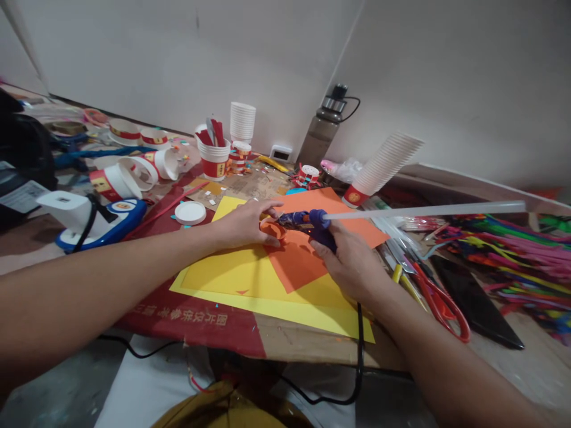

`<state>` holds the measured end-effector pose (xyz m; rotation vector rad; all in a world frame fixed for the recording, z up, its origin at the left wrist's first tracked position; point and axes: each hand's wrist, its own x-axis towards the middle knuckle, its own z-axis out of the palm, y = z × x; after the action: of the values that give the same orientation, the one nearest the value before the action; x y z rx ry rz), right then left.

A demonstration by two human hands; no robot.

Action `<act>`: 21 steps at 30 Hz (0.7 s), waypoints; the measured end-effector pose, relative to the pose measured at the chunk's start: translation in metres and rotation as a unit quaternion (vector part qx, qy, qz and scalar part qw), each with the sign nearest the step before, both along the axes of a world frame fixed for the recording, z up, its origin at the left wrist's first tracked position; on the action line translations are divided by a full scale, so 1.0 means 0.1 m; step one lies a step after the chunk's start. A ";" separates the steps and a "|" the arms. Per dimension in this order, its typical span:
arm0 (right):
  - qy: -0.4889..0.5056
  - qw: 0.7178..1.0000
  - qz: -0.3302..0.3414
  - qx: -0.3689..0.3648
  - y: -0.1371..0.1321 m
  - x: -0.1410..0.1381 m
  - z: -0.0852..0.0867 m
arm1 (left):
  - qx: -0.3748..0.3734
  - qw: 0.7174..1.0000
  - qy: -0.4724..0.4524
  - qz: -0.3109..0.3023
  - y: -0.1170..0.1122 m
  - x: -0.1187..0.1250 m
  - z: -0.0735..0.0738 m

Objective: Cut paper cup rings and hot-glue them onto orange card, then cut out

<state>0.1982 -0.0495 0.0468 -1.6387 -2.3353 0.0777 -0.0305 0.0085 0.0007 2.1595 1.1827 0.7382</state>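
two plain, pale walls meet behind the surface at a corner whose line leans in view, the left side lighter, the right greyer. cardboard, brown and dark red, covers part of the surface. grey floor shows at lower left.

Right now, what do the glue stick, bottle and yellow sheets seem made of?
Glue stick: probably waxy plastic, being milky and smooth. Bottle: likely plastic or glass, smoky and see-through. Yellow sheets: probably matte paper or card, flat and thin.
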 end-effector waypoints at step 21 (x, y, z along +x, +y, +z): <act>-0.078 0.997 0.007 0.019 -0.03 -0.07 0.04 | -0.002 1.000 0.004 -0.012 -0.01 0.00 0.02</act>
<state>0.1915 -0.0528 0.0504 -1.6659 -2.4454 -0.0948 -0.0307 0.0079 0.0031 2.1726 1.1597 0.7169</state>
